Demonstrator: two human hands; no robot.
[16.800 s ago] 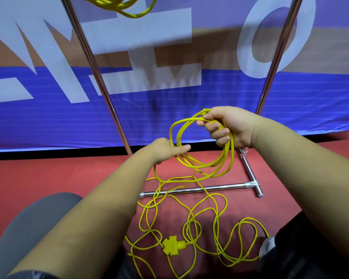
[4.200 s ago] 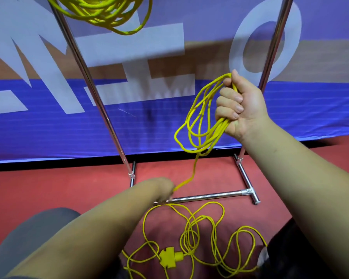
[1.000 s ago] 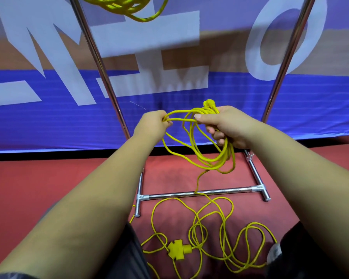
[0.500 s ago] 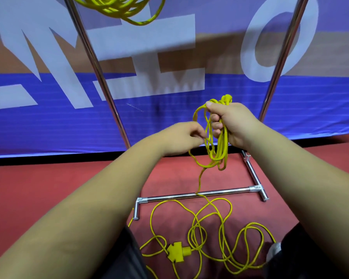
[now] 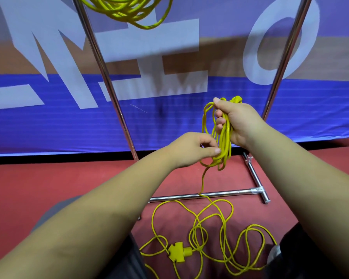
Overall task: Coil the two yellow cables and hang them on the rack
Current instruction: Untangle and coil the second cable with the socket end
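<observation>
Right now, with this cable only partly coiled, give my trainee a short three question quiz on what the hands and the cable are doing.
1. True or false: the right hand grips the yellow cable coil.
2. The yellow splitter plug lies: A on the red floor; B on the rack's top bar; C in a palm.
3. Which hand pinches the coil's lower end?
Key: 1 true. 2 A. 3 the left hand.
</observation>
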